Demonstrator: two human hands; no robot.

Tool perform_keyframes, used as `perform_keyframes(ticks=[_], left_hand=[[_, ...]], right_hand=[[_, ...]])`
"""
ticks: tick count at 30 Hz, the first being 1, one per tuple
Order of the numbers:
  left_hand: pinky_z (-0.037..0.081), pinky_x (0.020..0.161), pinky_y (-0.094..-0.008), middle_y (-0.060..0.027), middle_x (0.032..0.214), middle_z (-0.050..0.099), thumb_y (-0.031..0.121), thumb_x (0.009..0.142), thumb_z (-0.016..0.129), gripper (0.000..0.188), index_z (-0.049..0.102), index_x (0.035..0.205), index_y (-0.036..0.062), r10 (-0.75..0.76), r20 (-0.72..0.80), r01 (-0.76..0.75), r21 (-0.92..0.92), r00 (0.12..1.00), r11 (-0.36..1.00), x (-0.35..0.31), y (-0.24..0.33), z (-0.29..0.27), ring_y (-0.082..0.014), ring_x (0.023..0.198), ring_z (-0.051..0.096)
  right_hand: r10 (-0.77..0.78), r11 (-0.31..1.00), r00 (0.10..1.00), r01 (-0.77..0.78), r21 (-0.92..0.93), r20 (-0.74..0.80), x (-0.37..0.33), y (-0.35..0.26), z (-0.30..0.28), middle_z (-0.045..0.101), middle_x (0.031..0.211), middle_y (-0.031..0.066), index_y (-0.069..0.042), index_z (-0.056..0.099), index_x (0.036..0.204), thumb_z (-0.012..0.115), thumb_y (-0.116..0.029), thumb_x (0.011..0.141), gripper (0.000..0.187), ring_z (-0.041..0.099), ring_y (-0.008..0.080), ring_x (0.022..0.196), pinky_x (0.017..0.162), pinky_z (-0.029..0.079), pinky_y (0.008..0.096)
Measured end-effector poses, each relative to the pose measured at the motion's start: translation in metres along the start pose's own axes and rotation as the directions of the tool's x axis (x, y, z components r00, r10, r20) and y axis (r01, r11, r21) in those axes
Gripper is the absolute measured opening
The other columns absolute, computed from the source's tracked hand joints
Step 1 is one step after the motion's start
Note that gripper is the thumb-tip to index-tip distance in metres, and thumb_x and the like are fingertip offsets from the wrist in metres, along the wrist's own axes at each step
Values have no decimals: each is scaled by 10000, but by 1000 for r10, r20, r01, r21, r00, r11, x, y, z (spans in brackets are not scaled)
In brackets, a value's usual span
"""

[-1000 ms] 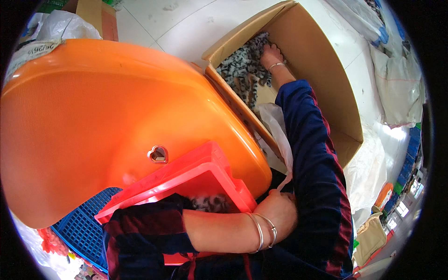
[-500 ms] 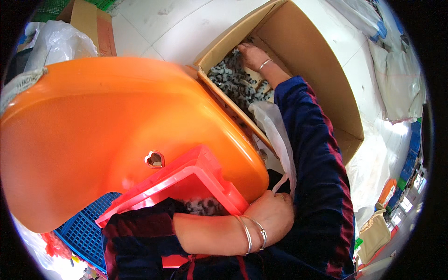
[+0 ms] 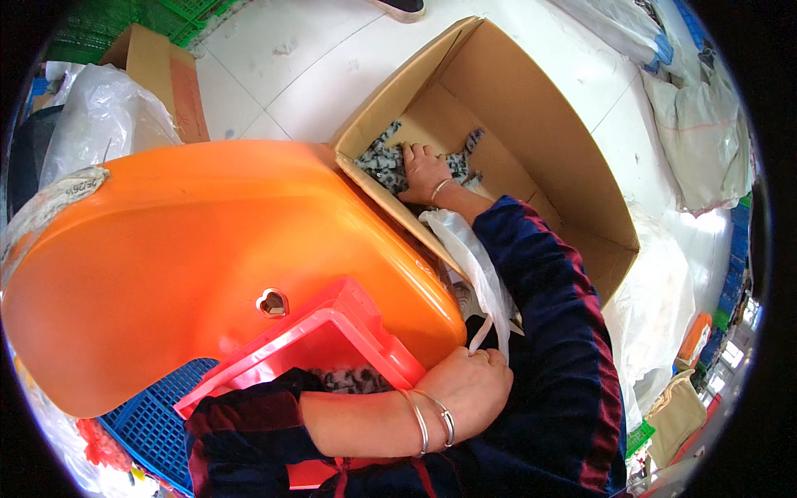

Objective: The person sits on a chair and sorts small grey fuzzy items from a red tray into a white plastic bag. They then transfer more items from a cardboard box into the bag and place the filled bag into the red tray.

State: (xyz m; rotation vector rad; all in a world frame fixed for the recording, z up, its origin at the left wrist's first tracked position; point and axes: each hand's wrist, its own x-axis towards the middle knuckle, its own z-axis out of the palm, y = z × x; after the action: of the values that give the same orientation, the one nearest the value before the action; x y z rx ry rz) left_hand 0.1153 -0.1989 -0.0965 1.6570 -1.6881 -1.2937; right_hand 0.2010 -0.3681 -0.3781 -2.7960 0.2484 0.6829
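Observation:
My right hand (image 3: 426, 175) reaches down into a cardboard box (image 3: 531, 108). Its fingers curl over grey-and-black spotted plush pieces (image 3: 382, 163) lying at the box's left side, and the fingertips are partly hidden in the fabric. My left hand (image 3: 473, 383), with bangles at the wrist, is closed on the edge of a clear plastic bag (image 3: 470, 249). That bag hangs down beside the box's near wall, under my right arm. More spotted plush (image 3: 357, 380) shows inside a red plastic bin (image 3: 344, 319) by my left forearm.
A large orange plastic stool (image 3: 191, 224) with a heart-shaped hole fills the left, against the box. Below it is a blue mesh basket (image 3: 162, 407). Plastic bags (image 3: 108, 116) and another carton (image 3: 178, 91) stand back left. White sacks (image 3: 656, 307) lie right. A shoe (image 3: 404, 8) shows at the top.
My right hand has come nearer, from the box's far side onto the plush at its left, and the plush lies differently. The left hand still grips the bag. A shoe has appeared at the top.

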Motion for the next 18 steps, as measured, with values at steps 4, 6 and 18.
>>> perform_keyframes(ticks=[4, 6, 18], left_hand=[[527, 704, -393, -158, 912, 604, 172, 774, 637, 206, 619, 889, 2, -48, 51, 49, -21, 998, 999, 3, 2, -6, -293, 846, 651], [532, 723, -397, -162, 919, 605, 195, 730, 695, 279, 611, 905, -6, -26, 41, 28, -50, 999, 998, 2, -3, -5, -302, 855, 652], [486, 753, -452, -201, 858, 544, 105, 890, 518, 134, 501, 935, -19, -122, -229, 44, -319, 966, 947, 8, -5, -21, -374, 839, 587]], right_hand=[[53, 998, 998, -55, -24, -45, 13, -11, 18, 500, 1158, 185, -6, 475, 1224, 813, -376, 634, 775, 521, 343, 1100, 843, 503, 464], [46, 998, 991, -51, -41, -125, 18, -8, 31, 541, 1077, 171, -16, 518, 1097, 735, -233, 723, 484, 558, 342, 1041, 806, 521, 446], [128, 985, 926, -77, 157, -354, -1, 81, -18, 661, 965, 215, -16, 571, 968, 616, -62, 760, 217, 651, 403, 896, 791, 531, 462]])
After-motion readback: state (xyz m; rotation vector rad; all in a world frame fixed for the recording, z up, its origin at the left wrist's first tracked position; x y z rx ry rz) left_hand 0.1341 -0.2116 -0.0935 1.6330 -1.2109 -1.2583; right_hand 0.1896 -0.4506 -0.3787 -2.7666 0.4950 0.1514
